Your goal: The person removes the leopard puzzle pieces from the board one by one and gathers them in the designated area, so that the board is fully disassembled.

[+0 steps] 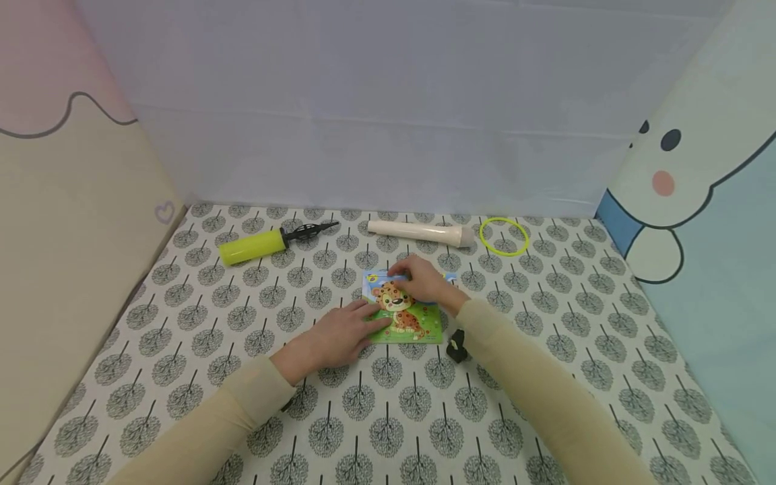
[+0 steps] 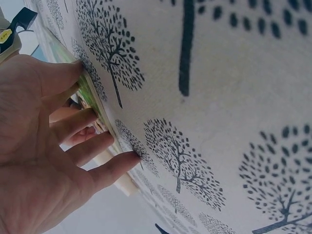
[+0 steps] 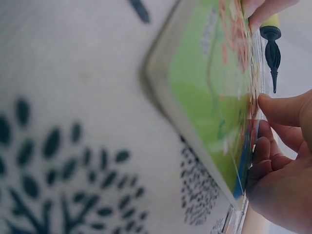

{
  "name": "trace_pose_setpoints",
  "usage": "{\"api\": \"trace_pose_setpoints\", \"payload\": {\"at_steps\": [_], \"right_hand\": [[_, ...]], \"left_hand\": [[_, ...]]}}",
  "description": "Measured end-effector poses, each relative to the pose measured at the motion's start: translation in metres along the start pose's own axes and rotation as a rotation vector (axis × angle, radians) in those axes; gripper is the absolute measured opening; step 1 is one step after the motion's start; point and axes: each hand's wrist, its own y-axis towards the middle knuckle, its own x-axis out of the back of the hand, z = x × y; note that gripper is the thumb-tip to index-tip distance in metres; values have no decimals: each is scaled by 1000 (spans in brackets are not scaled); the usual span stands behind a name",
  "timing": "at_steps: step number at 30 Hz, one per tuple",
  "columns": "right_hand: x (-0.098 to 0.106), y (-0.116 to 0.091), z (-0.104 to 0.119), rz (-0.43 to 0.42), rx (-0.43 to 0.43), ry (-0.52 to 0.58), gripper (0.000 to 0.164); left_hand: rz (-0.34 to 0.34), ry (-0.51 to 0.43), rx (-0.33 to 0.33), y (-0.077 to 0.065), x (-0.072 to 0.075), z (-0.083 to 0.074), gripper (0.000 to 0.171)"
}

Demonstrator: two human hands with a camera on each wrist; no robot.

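A flat picture board (image 1: pixel 433 330) with a cartoon leopard on green and blue lies mid-table. My left hand (image 1: pixel 345 333) rests at its left side, fingers extended over the picture. In the left wrist view, the thumb and fingertips (image 2: pixel 109 139) meet the board's edge. My right hand (image 1: pixel 421 279) is over the board's upper part, fingers bent, covering some of the picture. The right wrist view has the right thumb (image 3: pixel 273 105) at the glossy surface with the other fingers curled beside it. I cannot tell whether they pinch anything.
Behind the board lie a yellow-green hand pump (image 1: pixel 251 248) with a black nozzle, a white microphone-shaped stick (image 1: pixel 418 232) and a yellow-green ring (image 1: pixel 481 236). A small black object (image 1: pixel 457 347) is beside the right sleeve. Pale fabric walls (image 1: pixel 376 162) enclose the tree-print tabletop.
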Motion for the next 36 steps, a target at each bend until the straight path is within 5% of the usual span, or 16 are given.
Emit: {"api": "trace_pose_setpoints", "payload": {"at_steps": [8, 19, 36], "right_hand": [[1, 1, -1, -2, 15, 2, 24], [-1, 1, -3, 2, 27, -2, 25], [10, 0, -2, -10, 1, 24, 24]], "left_hand": [[17, 42, 8, 0, 1, -3, 50], [187, 89, 92, 3, 3, -14, 75], [189, 78, 94, 6, 6, -17, 78]]}}
